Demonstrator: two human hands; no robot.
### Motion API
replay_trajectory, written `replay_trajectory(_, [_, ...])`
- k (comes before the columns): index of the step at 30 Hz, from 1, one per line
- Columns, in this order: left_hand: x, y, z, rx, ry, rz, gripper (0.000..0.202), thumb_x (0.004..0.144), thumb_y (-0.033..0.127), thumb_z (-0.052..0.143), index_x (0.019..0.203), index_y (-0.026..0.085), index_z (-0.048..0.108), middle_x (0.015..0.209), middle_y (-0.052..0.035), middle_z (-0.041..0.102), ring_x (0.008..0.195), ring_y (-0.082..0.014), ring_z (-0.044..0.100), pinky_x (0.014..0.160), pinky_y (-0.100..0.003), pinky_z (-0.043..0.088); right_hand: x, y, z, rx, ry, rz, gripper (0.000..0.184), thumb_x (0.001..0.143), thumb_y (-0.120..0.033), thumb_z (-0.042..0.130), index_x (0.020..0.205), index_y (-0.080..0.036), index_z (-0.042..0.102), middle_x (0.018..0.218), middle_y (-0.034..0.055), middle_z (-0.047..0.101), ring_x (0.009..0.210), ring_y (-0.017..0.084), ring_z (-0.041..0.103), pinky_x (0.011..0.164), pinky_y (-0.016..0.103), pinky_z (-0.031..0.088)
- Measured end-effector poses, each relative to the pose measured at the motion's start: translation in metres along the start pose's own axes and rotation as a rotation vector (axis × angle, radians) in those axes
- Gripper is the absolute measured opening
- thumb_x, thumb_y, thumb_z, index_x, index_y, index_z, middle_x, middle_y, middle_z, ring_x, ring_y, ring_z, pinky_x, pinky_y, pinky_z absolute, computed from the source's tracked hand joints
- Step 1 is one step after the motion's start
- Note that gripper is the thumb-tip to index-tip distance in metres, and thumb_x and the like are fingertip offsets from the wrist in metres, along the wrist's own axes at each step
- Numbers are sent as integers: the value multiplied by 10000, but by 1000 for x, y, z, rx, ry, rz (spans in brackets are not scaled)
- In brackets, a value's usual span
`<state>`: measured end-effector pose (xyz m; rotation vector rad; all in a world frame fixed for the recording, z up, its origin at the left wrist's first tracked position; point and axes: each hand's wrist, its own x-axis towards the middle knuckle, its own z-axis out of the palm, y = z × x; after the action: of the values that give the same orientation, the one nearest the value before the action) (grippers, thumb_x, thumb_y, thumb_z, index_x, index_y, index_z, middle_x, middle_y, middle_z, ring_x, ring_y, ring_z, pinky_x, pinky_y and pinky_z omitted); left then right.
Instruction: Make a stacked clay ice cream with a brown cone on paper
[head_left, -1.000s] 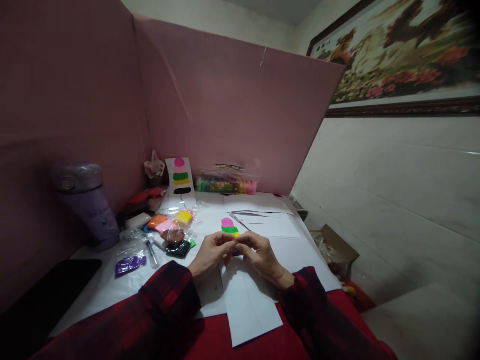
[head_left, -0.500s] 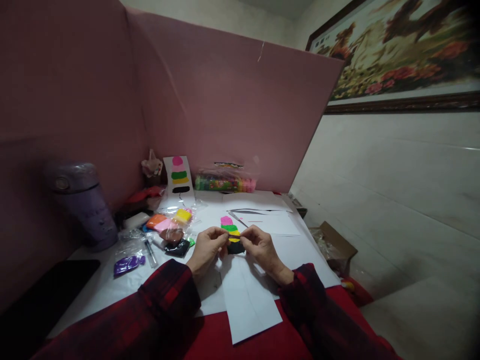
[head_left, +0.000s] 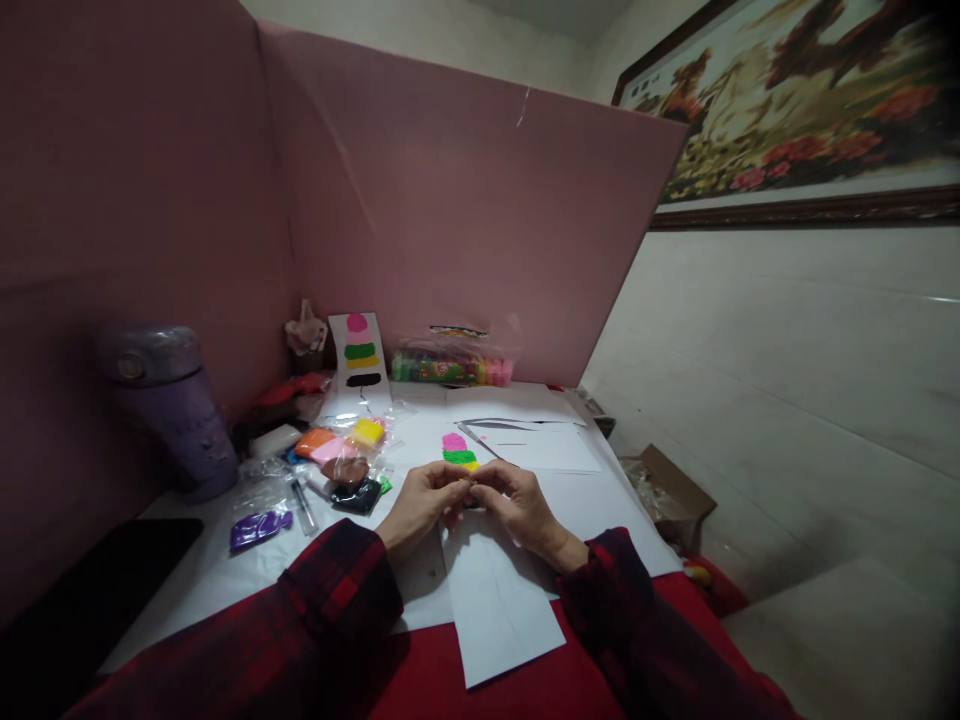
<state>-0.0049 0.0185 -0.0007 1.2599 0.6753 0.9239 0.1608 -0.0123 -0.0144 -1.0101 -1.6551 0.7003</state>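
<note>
My left hand (head_left: 421, 503) and my right hand (head_left: 523, 508) meet over the paper strip (head_left: 504, 615), thumbs and forefingers pinched together fingertip to fingertip. Between them is a thin strip of dark modelling clay, now almost wholly hidden by the fingers. Beneath the hands, the paper carries flattened clay layers: a pink one (head_left: 454, 441), a green one (head_left: 459, 456) and a partly covered yellow one. The black layer below is mostly covered by the fingers. Just beyond the right hand lies a slim pointed tool (head_left: 480, 437).
Bagged clay in several colours, including yellow (head_left: 367, 432), black (head_left: 356, 496) and purple (head_left: 259, 530), lies left. A purple bottle (head_left: 176, 420) stands farther left. At the back are a similar clay picture (head_left: 363, 350) and a pack of coloured sticks (head_left: 450, 368). Right is a cardboard box (head_left: 667, 485).
The hands have come closer together, and their fingertips now meet. The dark clay strip that spanned the gap between them is almost out of sight; more of the yellow and black layers is covered.
</note>
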Motion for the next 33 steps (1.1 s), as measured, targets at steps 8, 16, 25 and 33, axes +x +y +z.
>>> replay_trajectory(8, [2,2,2,56,27,28,270,634,318,765,689,95,623,562,-31,618,396,-75,490,385,-196,356,0,-5,1,-74,30,-33,72,815,-236,635,793,-168,639,714,13,653,636,134,595,602,258,469])
replay_trajectory(16, [6,-3,-1,-32,143,45,230,658,293,717,735,115,592,543,13,590,373,-70,477,374,-194,351,7,5,-2,87,219,118,142,806,-280,628,747,-175,553,557,-66,502,439,73,453,430,205,373])
replay_trajectory(25, [3,-1,-1,-6,10,5,364,632,322,782,862,75,647,629,-39,649,427,-80,516,420,-210,396,2,5,2,144,30,110,176,792,-315,675,884,-168,641,758,15,663,591,129,616,536,253,515])
replay_trajectory(33, [5,-3,-2,4,18,34,258,653,305,761,709,97,619,544,-16,608,394,-67,484,385,-191,364,2,1,2,20,39,-1,115,836,-270,638,860,-160,663,742,27,677,633,133,626,576,245,508])
